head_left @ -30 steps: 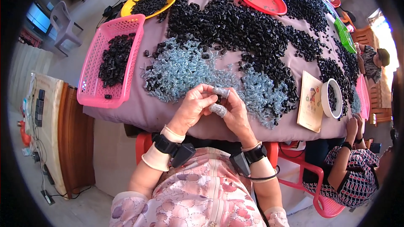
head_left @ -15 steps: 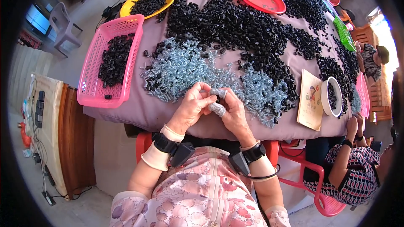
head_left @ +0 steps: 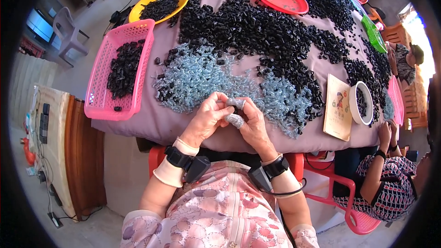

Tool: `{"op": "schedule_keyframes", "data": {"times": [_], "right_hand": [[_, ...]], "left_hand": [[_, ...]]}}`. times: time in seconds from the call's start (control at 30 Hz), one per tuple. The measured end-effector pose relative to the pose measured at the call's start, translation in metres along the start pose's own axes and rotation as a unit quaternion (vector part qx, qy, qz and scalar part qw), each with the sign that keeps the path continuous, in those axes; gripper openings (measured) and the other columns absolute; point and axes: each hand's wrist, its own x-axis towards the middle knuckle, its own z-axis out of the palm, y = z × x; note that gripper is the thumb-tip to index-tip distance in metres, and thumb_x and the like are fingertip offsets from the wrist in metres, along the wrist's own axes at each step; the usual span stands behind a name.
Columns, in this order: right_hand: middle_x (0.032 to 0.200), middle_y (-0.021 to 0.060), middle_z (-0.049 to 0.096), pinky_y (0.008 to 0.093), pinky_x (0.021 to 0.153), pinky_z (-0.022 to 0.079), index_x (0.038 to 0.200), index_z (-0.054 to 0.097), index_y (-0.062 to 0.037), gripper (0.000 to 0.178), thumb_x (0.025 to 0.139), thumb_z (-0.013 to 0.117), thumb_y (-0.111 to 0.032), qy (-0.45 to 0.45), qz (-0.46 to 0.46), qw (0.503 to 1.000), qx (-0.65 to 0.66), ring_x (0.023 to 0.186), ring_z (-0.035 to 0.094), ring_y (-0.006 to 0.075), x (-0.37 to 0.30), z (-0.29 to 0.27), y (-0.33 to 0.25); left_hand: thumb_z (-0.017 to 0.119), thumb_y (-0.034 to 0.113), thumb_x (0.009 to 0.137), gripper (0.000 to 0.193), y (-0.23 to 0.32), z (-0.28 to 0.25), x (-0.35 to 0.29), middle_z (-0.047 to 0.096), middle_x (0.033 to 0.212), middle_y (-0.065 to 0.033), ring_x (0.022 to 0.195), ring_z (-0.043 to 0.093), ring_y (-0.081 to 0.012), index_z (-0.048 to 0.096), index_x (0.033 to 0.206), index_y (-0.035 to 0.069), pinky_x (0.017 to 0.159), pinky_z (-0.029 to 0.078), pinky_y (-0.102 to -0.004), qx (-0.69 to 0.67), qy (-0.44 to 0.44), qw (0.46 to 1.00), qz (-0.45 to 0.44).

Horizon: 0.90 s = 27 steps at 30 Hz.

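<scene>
At the table's near edge, my left hand point(head_left: 209, 118) and my right hand point(head_left: 253, 126) meet, fingertips pinched together. Grey wrapping point(head_left: 234, 120) covers the thumb and forefinger of my right hand. Between the fingers a bit of something small and dark shows; most of it is hidden, so its kind is unclear. Just beyond my hands spreads a pile of small, clear pale-blue plastic pieces point(head_left: 193, 76). Behind that lies a broad heap of short black tube-like pieces point(head_left: 239, 34).
Left of my hands stands a pink basket point(head_left: 146, 64) with black pieces inside. Farther off are a yellow plate point(head_left: 183, 1) and a red plate point(head_left: 280, 0). A booklet point(head_left: 337, 110) and a white bowl point(head_left: 353, 105) sit to the right, near a seated person point(head_left: 376, 179).
My hands stay together at nearly the same spot, with only slight finger movement. The view has shifted a little.
</scene>
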Motion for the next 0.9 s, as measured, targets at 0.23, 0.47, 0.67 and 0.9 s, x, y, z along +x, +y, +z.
{"op": "schedule_keyframes", "data": {"times": [0.23,0.47,0.67,0.9], "right_hand": [[0.092,0.0087,0.055,0.0275,0.063,0.047,0.101,0.056,0.0020,0.033,0.076,0.070,-0.016,0.003,0.041,0.999,0.004,0.072,0.058,0.0175,0.000,-0.003,-0.004],[0.088,0.0089,0.054,0.0292,0.063,0.047,0.098,0.057,-0.0001,0.028,0.075,0.069,-0.012,0.027,0.009,0.999,-0.032,0.072,0.058,0.0209,0.001,-0.003,-0.005],[0.081,0.0074,0.050,0.0297,0.059,0.043,0.101,0.056,-0.0020,0.031,0.073,0.067,-0.007,0.020,0.004,0.996,-0.082,0.066,0.051,0.0206,0.001,0.002,-0.004],[0.091,0.0050,0.049,0.0221,0.065,0.046,0.114,0.053,-0.0007,0.041,0.075,0.065,0.000,0.017,0.037,0.999,-0.009,0.073,0.053,0.0116,-0.007,0.006,-0.005]], "left_hand": [[0.058,0.010,0.088,0.016,0.002,0.006,-0.002,0.054,0.077,-0.0008,0.059,0.049,-0.0058,0.045,0.098,0.007,0.046,0.038,-0.0196,-0.001,0.017,1.000,-0.007],[0.057,0.017,0.089,0.019,0.003,0.004,-0.001,0.053,0.081,0.0003,0.062,0.050,-0.0062,0.047,0.102,0.008,0.049,0.039,-0.0190,0.025,-0.020,0.999,-0.021],[0.058,0.012,0.084,0.022,0.012,0.010,-0.003,0.056,0.081,-0.0009,0.057,0.048,-0.0045,0.047,0.102,0.007,0.046,0.036,-0.0169,0.079,0.013,0.997,-0.014],[0.054,0.011,0.086,0.016,0.015,0.019,-0.013,0.053,0.073,0.0001,0.051,0.043,-0.0037,0.048,0.101,0.007,0.041,0.030,-0.0165,0.079,0.083,0.992,0.054]]}}
